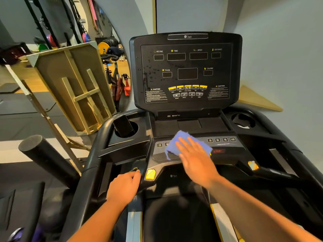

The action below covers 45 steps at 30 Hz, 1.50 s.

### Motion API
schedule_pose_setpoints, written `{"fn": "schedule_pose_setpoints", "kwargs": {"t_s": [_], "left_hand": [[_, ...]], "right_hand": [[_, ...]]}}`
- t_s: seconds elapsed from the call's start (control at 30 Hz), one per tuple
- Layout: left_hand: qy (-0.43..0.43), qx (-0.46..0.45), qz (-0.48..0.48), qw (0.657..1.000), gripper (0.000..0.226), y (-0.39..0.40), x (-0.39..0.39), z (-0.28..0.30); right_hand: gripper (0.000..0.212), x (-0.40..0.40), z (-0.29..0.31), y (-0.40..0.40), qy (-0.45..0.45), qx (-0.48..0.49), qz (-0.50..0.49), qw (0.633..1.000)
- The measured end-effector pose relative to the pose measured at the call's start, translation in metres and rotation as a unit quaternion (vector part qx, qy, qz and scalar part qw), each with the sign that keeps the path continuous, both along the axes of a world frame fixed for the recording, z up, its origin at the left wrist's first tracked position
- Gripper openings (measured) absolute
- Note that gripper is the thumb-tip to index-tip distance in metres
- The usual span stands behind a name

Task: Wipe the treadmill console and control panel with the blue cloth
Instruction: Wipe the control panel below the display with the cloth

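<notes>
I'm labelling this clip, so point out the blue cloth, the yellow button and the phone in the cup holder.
blue cloth (172, 143): head view, on its bare upper left part.
yellow button (150, 174): head view, on its middle.
phone (123, 126): head view, on its dark back face.

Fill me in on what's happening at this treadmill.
A person is wiping down the treadmill. Their right hand presses a blue cloth flat against the lower control panel, covering some of the numbered buttons. The left hand grips the handlebar near a yellow button. The upright console screen is dark and shows droplets on its left side, so it looks not yet wiped.
</notes>
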State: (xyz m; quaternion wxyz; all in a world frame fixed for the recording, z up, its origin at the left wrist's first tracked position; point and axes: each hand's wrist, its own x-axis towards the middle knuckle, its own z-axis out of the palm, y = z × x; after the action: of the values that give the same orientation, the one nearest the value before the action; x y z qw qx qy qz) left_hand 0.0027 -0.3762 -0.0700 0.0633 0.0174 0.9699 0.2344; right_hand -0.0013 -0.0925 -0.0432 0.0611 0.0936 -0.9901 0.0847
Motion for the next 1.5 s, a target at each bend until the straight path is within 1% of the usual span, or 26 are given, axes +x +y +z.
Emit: {"fn": "schedule_pose_setpoints", "kwargs": {"t_s": [0.07,0.13,0.17,0.23,0.3,0.37,0.47,0.53,0.6,0.7,0.77,0.8,0.87,0.93,1.0,1.13,1.2,1.23,1.27,1.3,1.33,1.37,1.4,1.43,1.47,1.5], "left_hand": [[-0.002,0.005,0.001,1.0,0.045,0.0,0.0,0.001],[-0.001,0.008,0.0,1.0,0.046,-0.001,0.001,0.001],[-0.002,0.011,-0.001,1.0,0.047,-0.001,0.001,0.001],[-0.003,0.014,-0.002,1.0,0.048,0.0,0.001,0.002],[-0.001,0.013,-0.002,1.0,0.048,0.0,0.0,0.003],[-0.002,0.013,-0.002,1.0,0.048,0.0,0.0,0.004],[-0.004,0.018,0.0,1.0,0.049,0.001,0.001,0.006],[-0.002,0.013,0.0,1.0,0.049,0.002,0.001,0.008],[-0.003,0.01,0.0,1.0,0.048,0.002,0.002,0.009],[-0.007,0.008,0.002,1.0,0.047,0.002,0.002,0.009],[-0.008,0.003,0.001,1.0,0.047,0.001,0.003,0.009],[-0.009,0.001,0.0,1.0,0.047,0.001,0.003,0.01],[-0.013,-0.006,0.001,1.0,0.047,0.001,0.002,0.01],[-0.015,-0.011,0.002,1.0,0.048,0.001,0.002,0.01],[-0.017,-0.013,0.002,1.0,0.049,0.0,0.001,0.009],[-0.046,0.004,-0.001,0.999,0.05,0.001,-0.002,0.011],[-0.065,0.031,0.002,0.997,0.045,0.001,-0.005,0.014],[-0.063,0.047,0.007,0.997,0.042,0.0,-0.008,0.016],[-0.045,0.065,0.016,0.997,0.038,0.0,-0.012,0.021],[-0.015,0.086,0.026,0.996,0.034,0.001,-0.017,0.027],[0.025,0.107,0.034,0.993,0.032,0.003,-0.025,0.034],[0.064,0.123,0.039,0.99,0.029,0.005,-0.034,0.041],[0.098,0.132,0.04,0.985,0.027,0.009,-0.046,0.048],[0.125,0.137,0.039,0.982,0.025,0.014,-0.059,0.054],[0.144,0.138,0.034,0.979,0.023,0.02,-0.073,0.059],[0.158,0.138,0.028,0.977,0.023,0.025,-0.087,0.062]], "right_hand": [[0.053,0.001,-0.005,0.041,0.002,-0.014,-0.053,0.998],[0.057,0.005,-0.007,0.081,0.019,-0.029,-0.136,0.99],[0.057,0.008,-0.005,0.1,0.031,-0.039,-0.181,0.982],[0.048,0.014,0.001,0.123,0.031,-0.046,-0.27,0.961],[0.046,0.014,0.005,0.128,0.031,-0.043,-0.339,0.939],[0.047,0.008,0.006,0.117,0.042,-0.056,-0.389,0.919],[0.05,-0.003,0.005,0.084,0.051,-0.093,-0.417,0.903],[0.052,-0.008,0.007,0.058,0.045,-0.111,-0.402,0.908],[0.053,-0.012,0.011,0.029,0.039,-0.116,-0.36,0.925],[0.058,-0.011,0.014,-0.024,0.003,-0.089,-0.251,0.964],[0.053,-0.006,0.013,-0.059,0.006,-0.086,-0.16,0.983],[0.053,-0.002,0.013,-0.073,0.011,-0.098,-0.125,0.987],[0.057,0.005,0.012,-0.087,0.0,-0.123,-0.094,0.988],[0.062,0.008,0.007,-0.083,-0.006,-0.141,-0.073,0.987],[0.063,0.013,0.0,-0.073,0.005,-0.139,-0.044,0.989],[0.047,0.023,-0.011,-0.057,0.046,-0.098,-0.012,0.994],[0.04,0.027,-0.006,-0.053,0.051,-0.148,-0.013,0.988],[0.035,0.027,0.004,-0.052,0.045,-0.205,-0.027,0.977],[0.027,0.025,0.017,-0.05,0.033,-0.272,-0.046,0.961],[0.018,0.021,0.032,-0.046,0.012,-0.35,-0.076,0.934],[0.014,0.015,0.046,-0.04,-0.011,-0.425,-0.116,0.898],[0.013,0.005,0.058,-0.032,-0.038,-0.509,-0.154,0.846],[0.014,-0.005,0.071,-0.023,-0.081,-0.603,-0.174,0.774],[0.026,-0.015,0.083,-0.014,-0.134,-0.7,-0.17,0.68],[0.039,-0.022,0.096,-0.005,-0.188,-0.778,-0.164,0.576],[0.044,-0.027,0.107,0.002,-0.219,-0.82,-0.167,0.501]]}}
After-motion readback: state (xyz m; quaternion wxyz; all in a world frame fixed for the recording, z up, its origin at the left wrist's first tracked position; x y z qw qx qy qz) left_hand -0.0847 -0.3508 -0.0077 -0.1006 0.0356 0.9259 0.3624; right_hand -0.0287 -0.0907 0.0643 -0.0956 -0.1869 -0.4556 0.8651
